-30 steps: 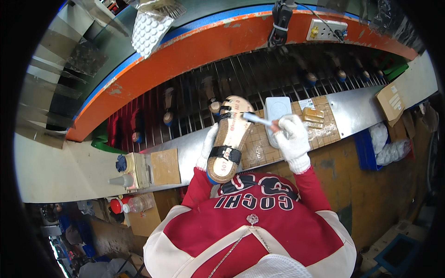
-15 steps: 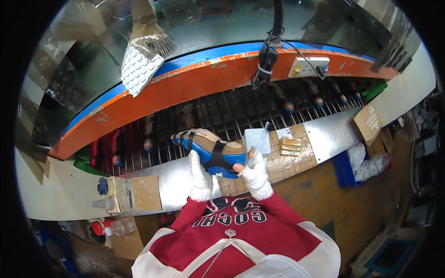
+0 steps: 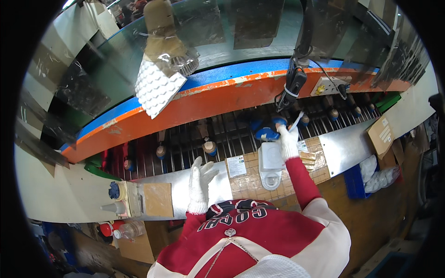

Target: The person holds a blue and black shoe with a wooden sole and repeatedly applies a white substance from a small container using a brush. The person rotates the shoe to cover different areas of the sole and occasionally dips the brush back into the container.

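Note:
My left hand (image 3: 201, 184), in a white knit glove, is held over the metal ledge with fingers spread and nothing in it. My right hand (image 3: 289, 140), also gloved with bare fingertips, reaches forward to the rack of metal bars. A slim pale-handled brush (image 3: 297, 121) sticks up from its grip; the bristle end cannot be made out. At its fingertips is a blue-soled shoe (image 3: 267, 134), partly blurred and partly hidden on the dark rack. Just below the right hand, a white plastic container (image 3: 271, 157) stands on the cardboard-covered ledge.
Several other shoes, one of them near the middle (image 3: 209, 147), sit along the rack bars (image 3: 232, 134). An orange machine edge (image 3: 222, 103) crosses above. Taped yellowish blocks (image 3: 308, 160) lie right of the container. A blue bin (image 3: 356, 180) stands at right; a cardboard piece (image 3: 157, 199) lies left.
The blue-soled shoe has gone from in front of my chest forward onto the rack with my right hand. My left hand has come off it and spread. The white container is now uncovered.

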A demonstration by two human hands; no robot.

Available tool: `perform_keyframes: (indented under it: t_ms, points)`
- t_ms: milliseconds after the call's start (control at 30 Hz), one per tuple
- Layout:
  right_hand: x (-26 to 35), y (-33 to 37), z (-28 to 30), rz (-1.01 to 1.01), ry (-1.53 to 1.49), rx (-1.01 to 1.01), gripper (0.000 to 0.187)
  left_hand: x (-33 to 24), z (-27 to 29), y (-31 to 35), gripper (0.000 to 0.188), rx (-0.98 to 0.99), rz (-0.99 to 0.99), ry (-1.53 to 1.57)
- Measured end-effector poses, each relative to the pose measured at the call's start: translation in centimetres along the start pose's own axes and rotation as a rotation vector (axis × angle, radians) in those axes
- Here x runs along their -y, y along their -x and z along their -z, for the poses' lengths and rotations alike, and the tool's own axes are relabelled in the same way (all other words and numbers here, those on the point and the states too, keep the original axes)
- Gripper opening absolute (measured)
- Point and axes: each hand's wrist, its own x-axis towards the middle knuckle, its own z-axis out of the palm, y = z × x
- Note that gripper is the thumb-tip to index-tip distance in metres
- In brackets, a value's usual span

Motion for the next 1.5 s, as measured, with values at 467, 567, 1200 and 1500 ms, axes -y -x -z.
perform_keyframes:
  t_ms: [467, 567, 1200, 1500]
  points:
    - [-10.3, -12.2, 0.1, 0.038, 0.944, 0.390, 0.067, 0.5, 0.8, -2.8, 0.085, -0.126, 0.010, -0.052]
    - [-9.3, -13.9, 0.3, 0.116, 0.908, 0.234, 0.057, 0.7, 1.0, -3.4, 0.085, -0.180, 0.094, -0.021]
    - [4.1, -19.2, 8.8, 0.165, 1.422, 0.319, 0.074, 1.0, -0.1, -4.2, 0.081, -0.015, 0.080, -0.026]
    - [5.8, -2.0, 15.2, 0.131, 0.409, 0.205, 0.032, 1.1, -5.9, -1.7, 0.065, 0.333, 0.245, -0.023]
